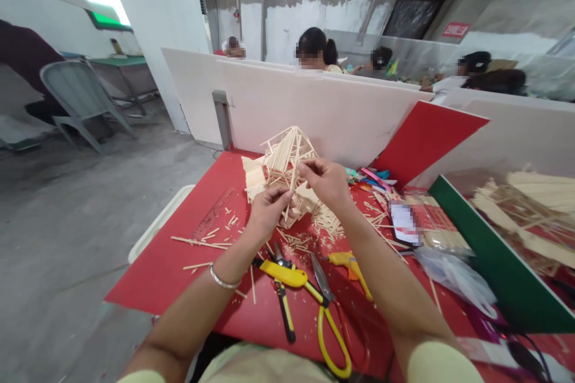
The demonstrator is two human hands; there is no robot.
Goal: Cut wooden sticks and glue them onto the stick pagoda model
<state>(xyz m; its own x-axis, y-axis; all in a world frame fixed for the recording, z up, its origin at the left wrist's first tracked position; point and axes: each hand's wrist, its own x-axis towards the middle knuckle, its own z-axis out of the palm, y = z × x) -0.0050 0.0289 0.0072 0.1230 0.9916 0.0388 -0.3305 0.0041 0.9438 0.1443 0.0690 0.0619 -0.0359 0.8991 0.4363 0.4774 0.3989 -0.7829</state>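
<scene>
A small house-like model point(281, 155) built of thin pale wooden sticks stands toward the far side of the red table. In front of it, my left hand point(269, 209) pinches a slender wooden stick point(293, 182) near its lower end. My right hand point(327, 182) is closed, thumb and forefinger pinched near the upper part of that stick, close to the model's roof. Whether the stick touches the model, I cannot tell. Flat panels of joined sticks point(255, 178) lie at the model's left, and a pile of short cut sticks point(327, 221) is below my right hand.
On the red table point(179, 275) lie a yellow utility knife point(285, 274), pruning cutters point(283, 305), yellow-handled scissors point(330, 323) and a yellow glue gun point(348, 262). A phone point(404, 224) and plastic bag point(456, 275) lie right, before a green divider point(498, 263). White boards point(269, 96) stand behind; people sit beyond.
</scene>
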